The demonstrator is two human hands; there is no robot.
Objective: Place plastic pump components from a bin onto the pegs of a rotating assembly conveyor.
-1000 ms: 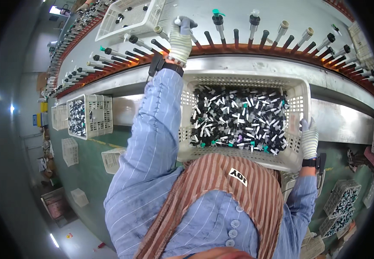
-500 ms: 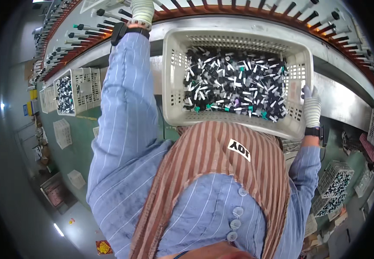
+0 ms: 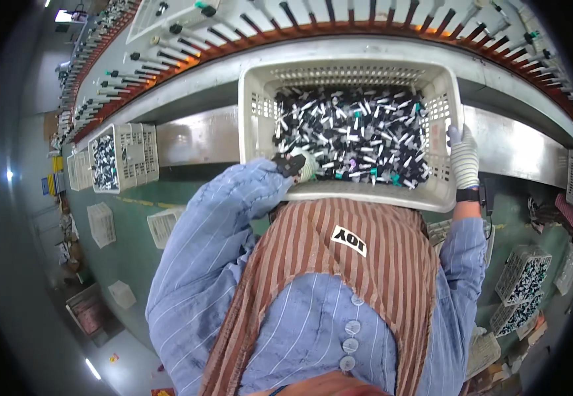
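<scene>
The basket point(image 3: 246, 109) of small parts point(image 3: 349, 135) by the apron point(image 3: 379, 216) is best held steady by the right hand point(image 3: 465, 160), fingers half bent at its side, but how open or full the left hand point(image 3: 307, 165) is cannot be told.

This is a factory floor: a long curved orange-brown rail point(image 3: 392, 28) with upright black pegs point(image 3: 289, 14) runs along a grey metal bench edge point(image 3: 194, 80), a large white perforated plastic crate point(image 3: 250, 119) holds masses of small black-and-white plastic parts point(image 3: 346, 132), and similarly filled white crates point(image 3: 143, 155) stand around the green painted floor point(image 3: 128, 231).
</scene>
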